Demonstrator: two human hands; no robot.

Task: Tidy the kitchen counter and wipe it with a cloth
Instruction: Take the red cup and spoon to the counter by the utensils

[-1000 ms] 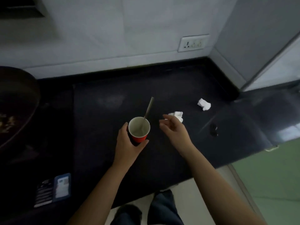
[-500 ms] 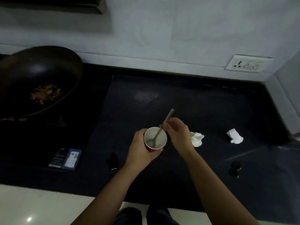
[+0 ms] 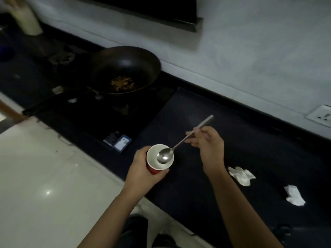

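you're in the tidying step: your left hand (image 3: 141, 169) holds the red cup (image 3: 153, 170) at the surface's (image 3: 197, 194) front edge, fingers (image 3: 163, 172) clamped round it. your right hand (image 3: 209, 147) pinches the spoon (image 3: 180, 144), its bowl over the cup's mouth. next, carry both away, then gather the crumpled tissues (image 3: 240, 175).

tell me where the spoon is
Head view, centre: the right hand holds the spoon, its bowl over the red cup gripped by the left hand.

White-lined red cup (image 3: 154, 169), steel spoon (image 3: 165, 156) slanted above its mouth
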